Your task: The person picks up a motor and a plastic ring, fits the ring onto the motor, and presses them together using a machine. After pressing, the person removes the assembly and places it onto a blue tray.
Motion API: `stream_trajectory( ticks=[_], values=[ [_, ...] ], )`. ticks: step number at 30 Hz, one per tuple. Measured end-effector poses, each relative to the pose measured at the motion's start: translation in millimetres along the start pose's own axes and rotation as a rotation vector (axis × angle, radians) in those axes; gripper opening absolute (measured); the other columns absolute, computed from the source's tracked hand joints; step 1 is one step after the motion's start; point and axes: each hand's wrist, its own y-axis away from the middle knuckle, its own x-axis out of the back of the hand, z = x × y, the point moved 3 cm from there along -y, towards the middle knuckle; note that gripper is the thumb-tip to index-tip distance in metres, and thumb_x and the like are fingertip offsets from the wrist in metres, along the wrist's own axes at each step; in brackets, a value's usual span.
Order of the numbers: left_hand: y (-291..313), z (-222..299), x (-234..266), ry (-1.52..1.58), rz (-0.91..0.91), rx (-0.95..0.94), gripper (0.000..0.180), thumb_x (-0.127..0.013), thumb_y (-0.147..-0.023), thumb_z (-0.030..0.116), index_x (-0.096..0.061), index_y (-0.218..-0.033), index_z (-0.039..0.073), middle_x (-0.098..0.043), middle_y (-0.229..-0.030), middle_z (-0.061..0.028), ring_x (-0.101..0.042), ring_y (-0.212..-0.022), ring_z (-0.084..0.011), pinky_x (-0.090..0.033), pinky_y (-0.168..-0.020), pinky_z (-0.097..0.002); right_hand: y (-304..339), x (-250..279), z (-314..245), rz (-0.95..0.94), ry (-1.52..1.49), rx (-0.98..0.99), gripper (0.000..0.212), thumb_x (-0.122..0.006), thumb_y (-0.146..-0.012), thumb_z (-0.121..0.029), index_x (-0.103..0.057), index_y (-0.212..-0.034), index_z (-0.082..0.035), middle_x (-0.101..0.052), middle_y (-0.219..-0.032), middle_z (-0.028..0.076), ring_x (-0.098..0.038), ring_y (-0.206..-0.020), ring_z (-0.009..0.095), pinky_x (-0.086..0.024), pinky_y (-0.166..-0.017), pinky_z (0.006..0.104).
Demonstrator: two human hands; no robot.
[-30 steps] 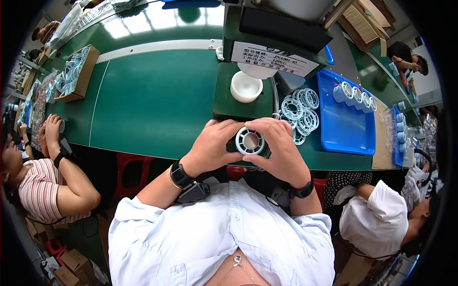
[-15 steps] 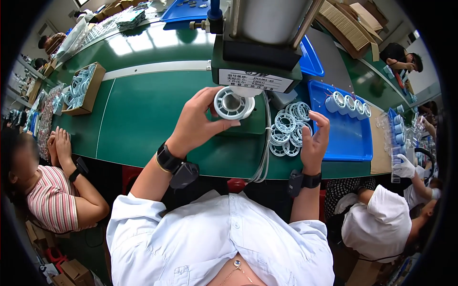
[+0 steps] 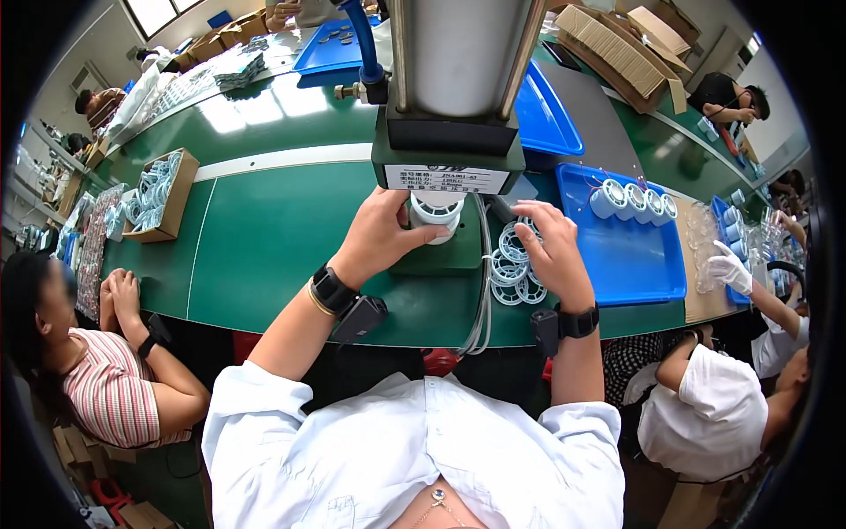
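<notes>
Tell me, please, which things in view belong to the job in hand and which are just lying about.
Apparently in the job:
pale round part in the left hand
press
loose rings by the right hand

Probably just lying about:
upper-right cardboard carton
upper-left blue tray

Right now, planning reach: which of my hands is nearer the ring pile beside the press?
Right: your right hand overlaps the ring pile in view; your left hand is farther left, around a white part under the press.
</notes>
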Motion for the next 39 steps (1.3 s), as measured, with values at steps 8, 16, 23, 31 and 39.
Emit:
stream_trajectory(
  ticks=[8, 16, 23, 31, 39],
  values=[
    [-3.5, -76.6, 26.9, 0.435, 0.099, -0.027, 0.04, -0.071, -0.087, 0.028, -0.063, -0.118, 0.003, -0.061, -0.115, -0.0143, -0.056, -0.102, -0.0282, -0.045, -0.092, -0.0348, -15.1, -21.0, 0.7, -0.105, 0.33, 0.08, 0.029, -0.055, -0.097, -0.021, -0.065, -0.12, -0.007, -0.063, -0.123, 0.011, -0.055, -0.118, 0.026, -0.033, -0.102, 0.0395],
    [-3.7, -95.1, 6.6, -0.285, 0.06, -0.08, 0.037, -0.068, -0.087, 0.025, -0.064, -0.119, 0.006, -0.06, -0.124, -0.0105, -0.052, -0.119, -0.0303, -0.038, -0.102, -0.0429, -38.0, -14.5, -25.9, -0.127, 0.1, 0.144, 0.038, -0.069, -0.086, -0.027, -0.065, -0.118, -0.006, -0.066, -0.116, 0.012, -0.057, -0.114, 0.028, -0.037, -0.098, 0.0416],
    [-2.7, -105.1, 5.5, -0.25, 0.026, -0.189, 0.037, -0.069, -0.084, 0.02, -0.066, -0.119, 0.009, -0.062, -0.119, -0.0133, -0.054, -0.115, -0.0335, -0.039, -0.1, -0.0434, -65.2, -37.8, -70.9, -0.013, -0.164, 0.2, 0.055, -0.079, -0.075, -0.028, -0.058, -0.118, -0.001, -0.064, -0.107, 0.018, -0.059, -0.106, 0.034, -0.043, -0.095, 0.0415],
    [-7.6, -107.2, 5.7, -0.166, -0.013, -0.102, 0.042, -0.069, -0.084, 0.015, -0.06, -0.124, 0.004, -0.061, -0.122, -0.018, -0.054, -0.117, -0.0367, -0.04, -0.102, -0.0424, -31.3, 41.8, 23.8, 0.173, 0.139, -0.16, 0.061, -0.078, -0.077, -0.029, -0.053, -0.128, -0.006, -0.058, -0.126, 0.017, -0.051, -0.121, 0.034, -0.038, -0.103, 0.0444],
    [-8.9, -98.2, 2.5, -0.344, 0.036, -0.171, 0.038, -0.067, -0.085, 0.017, -0.057, -0.118, 0.0, -0.059, -0.117, -0.0191, -0.05, -0.116, -0.0382, -0.039, -0.101, -0.0434, -3.5, 55.8, 70.4, 0.237, 0.66, -0.347, 0.072, -0.076, -0.078, -0.043, -0.05, -0.14, -0.016, -0.045, -0.146, 0.011, -0.037, -0.136, 0.031, -0.025, -0.111, 0.0508]
  ],
)
